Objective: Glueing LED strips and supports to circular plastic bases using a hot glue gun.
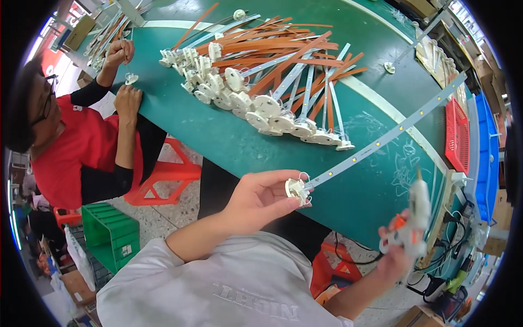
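Fingers (283,204) of the left hand (256,199) pinch a white end cap (297,189) on a long LED strip (389,136) over the worktop (229,136). Right hand (400,248) grips a glue gun (417,210), blurred. Looks like gluing's next, needs a steady aim at the cap.

Counts, approx where piled:
- 1 LED strip (381,143) w/ 1 white end cap (297,189), in left hand (259,199).
- 1 glue gun (417,210), in right hand (395,256); blurred.
- 1 heap of finished strips (283,82) on table (229,136), well beyond left hand: roughly 20 white discs, too overlapped for exact no.; orange strips uncountable.
- 2 loose white caps (389,67) further out.
- 1 co-worker, 2 hands (127,101), far left.
- 1 green crate (111,234), 1 red basket (456,136), 1 blue bin (486,147).
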Tool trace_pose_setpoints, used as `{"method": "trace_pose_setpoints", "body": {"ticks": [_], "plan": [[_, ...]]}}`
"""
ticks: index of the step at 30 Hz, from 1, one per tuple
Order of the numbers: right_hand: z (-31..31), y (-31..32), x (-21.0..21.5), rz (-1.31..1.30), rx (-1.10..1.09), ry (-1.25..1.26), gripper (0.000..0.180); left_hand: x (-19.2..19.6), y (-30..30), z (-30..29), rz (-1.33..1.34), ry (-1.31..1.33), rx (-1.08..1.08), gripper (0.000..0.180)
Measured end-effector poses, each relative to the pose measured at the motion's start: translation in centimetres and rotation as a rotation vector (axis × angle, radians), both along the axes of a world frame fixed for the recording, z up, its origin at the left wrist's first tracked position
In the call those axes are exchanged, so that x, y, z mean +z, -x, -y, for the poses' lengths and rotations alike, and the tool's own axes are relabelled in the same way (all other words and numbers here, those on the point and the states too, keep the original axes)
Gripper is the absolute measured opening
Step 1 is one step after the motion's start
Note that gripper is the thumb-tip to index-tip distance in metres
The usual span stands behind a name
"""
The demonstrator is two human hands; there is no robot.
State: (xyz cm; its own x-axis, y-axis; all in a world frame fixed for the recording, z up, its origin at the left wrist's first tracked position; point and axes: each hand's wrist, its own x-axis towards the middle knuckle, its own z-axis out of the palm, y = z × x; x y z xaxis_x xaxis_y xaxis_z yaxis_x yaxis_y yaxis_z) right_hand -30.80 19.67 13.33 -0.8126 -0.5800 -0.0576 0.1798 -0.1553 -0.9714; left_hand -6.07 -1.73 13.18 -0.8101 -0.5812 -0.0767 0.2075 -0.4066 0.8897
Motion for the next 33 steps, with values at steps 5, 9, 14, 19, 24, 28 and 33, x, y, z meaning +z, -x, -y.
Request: {"method": "trace_pose_setpoints", "body": {"ticks": [5,9,14,19,24,28,33], "plan": [[-0.8,-5.2,2.6,0.032,0.226,0.14,0.072,1.6,-0.9,-0.4,-0.022,-0.029,0.04,0.045],[1.7,-10.9,4.2,-0.025,0.397,-0.173,0.047,2.0,-2.1,-0.8,-0.02,-0.129,0.018,0.051],[2.7,-11.5,4.0,-0.234,0.536,-0.328,0.04,2.2,-3.1,-1.1,-0.006,-0.019,0.117,0.057],[2.8,-11.9,4.4,-0.186,0.541,-0.331,0.035,2.1,-4.2,-0.8,0.002,0.172,0.116,0.056],[3.1,-12.0,4.3,-0.167,0.565,-0.342,0.034,2.2,-4.6,-0.6,0.035,0.288,0.129,0.053],[3.2,-11.9,4.3,-0.123,0.588,-0.341,0.034,2.3,-4.7,-0.7,0.038,0.324,0.125,0.052],[3.3,-12.1,4.7,-0.049,0.587,-0.367,0.034,2.3,-4.9,-0.8,0.024,0.32,0.13,0.052]]}}
